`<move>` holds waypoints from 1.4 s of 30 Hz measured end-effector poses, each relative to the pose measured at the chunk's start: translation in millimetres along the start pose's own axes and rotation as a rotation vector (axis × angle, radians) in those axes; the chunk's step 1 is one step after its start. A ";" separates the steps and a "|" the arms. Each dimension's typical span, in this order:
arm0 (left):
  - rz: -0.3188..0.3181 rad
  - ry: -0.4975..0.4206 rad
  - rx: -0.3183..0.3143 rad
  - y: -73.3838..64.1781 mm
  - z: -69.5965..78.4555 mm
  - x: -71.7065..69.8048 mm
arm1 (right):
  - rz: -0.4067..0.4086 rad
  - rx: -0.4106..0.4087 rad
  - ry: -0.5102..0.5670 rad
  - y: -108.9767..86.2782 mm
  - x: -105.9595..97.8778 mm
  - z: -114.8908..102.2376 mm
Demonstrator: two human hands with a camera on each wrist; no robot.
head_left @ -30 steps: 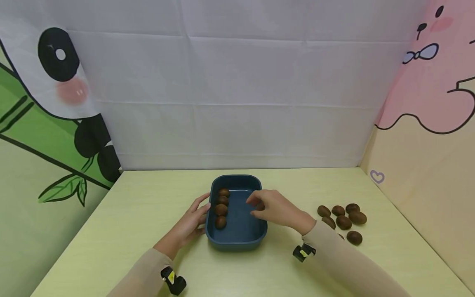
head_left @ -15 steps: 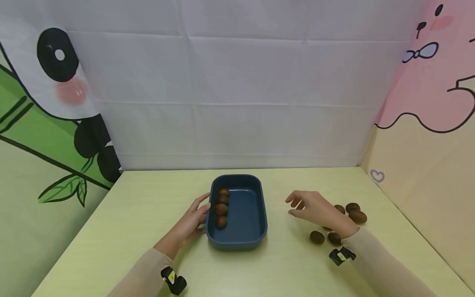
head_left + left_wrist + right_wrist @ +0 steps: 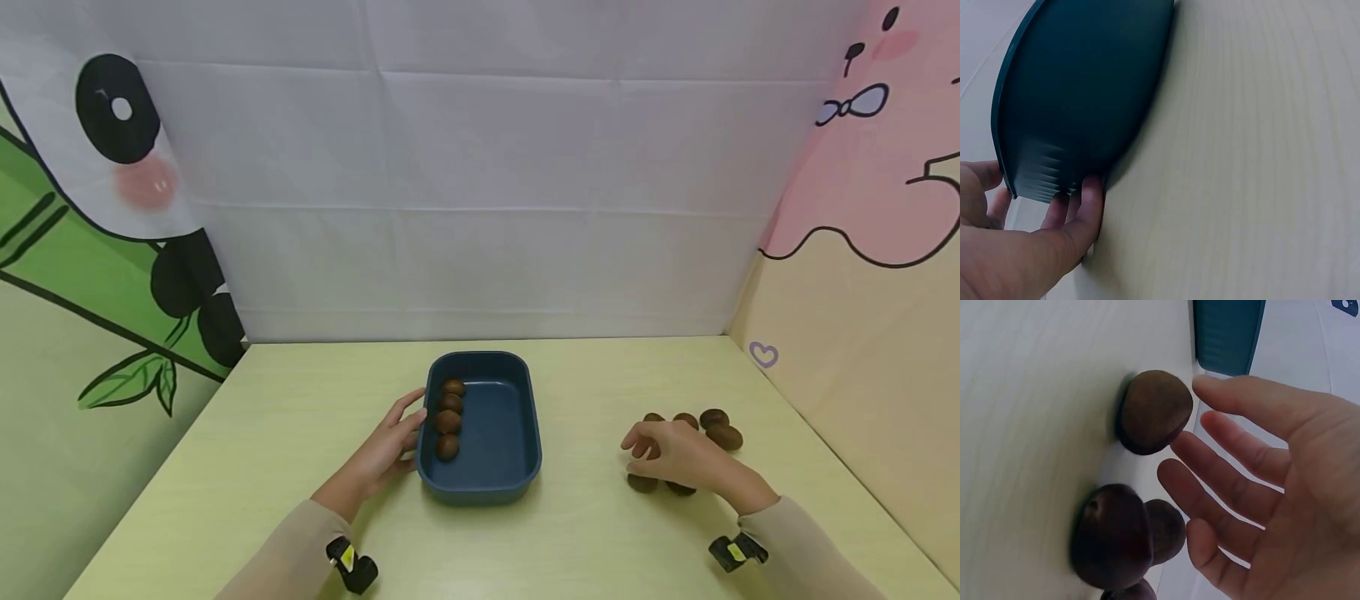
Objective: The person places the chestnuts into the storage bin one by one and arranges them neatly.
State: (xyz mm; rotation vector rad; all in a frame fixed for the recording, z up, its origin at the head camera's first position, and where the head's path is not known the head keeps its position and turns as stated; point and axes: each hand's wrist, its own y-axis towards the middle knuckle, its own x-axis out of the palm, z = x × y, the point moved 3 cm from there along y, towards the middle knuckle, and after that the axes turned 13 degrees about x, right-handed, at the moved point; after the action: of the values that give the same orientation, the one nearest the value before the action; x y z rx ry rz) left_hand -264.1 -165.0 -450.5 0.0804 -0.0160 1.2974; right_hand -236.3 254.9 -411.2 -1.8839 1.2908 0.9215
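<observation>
A blue rectangular plastic bin [image 3: 495, 450] stands mid-table, with several brown chestnuts [image 3: 448, 422] in a row along its left wall. My left hand [image 3: 382, 454] rests against the bin's left side, its fingers touching the outer wall; the left wrist view shows these fingertips [image 3: 1091, 187] on the blue surface. Over the loose chestnuts at the right hovers my right hand [image 3: 682, 454], fingers spread and gently bent, with nothing held. In the right wrist view, one chestnut [image 3: 1155, 412] lies close by the fingertips, and a darker chestnut [image 3: 1113, 537] is lower down. The hand partly hides the group.
Further loose chestnuts [image 3: 723, 437] lie at the right, beyond my right hand. The pale wood-look table [image 3: 300, 400] meets a white cloth backdrop [image 3: 487, 208] behind. Cartoon-printed panels stand on both sides.
My right hand has left the inside of the bin and moved right, coming down over the loose chestnuts. The left hand and the row in the bin stay put.
</observation>
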 end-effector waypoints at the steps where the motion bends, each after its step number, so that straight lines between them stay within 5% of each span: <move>1: 0.000 0.000 0.000 -0.1 -0.1 -0.1 | -0.010 -0.012 -0.006 -1.6 0.2 1.7; 10: -0.001 -0.004 0.001 -1.1 1.0 0.1 | -0.063 -0.084 -0.055 -6.9 3.9 11.7; 23: 0.006 0.003 -0.002 -2.8 0.2 1.7 | -0.052 -0.085 -0.085 -9.4 5.3 6.0; 33: 0.013 0.005 0.002 -1.3 0.2 0.8 | -0.014 -0.082 -0.091 -3.1 -0.1 -17.6; 42: 0.007 0.012 0.001 -0.5 -0.4 0.5 | -0.003 -0.201 -0.049 6.0 -5.8 -57.0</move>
State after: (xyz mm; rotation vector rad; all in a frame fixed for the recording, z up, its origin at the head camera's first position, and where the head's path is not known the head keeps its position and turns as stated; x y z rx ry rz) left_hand -263.5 -164.6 -450.9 0.0734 -0.0055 1.3048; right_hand -233.3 208.7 -376.9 -2.0006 1.2029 1.1247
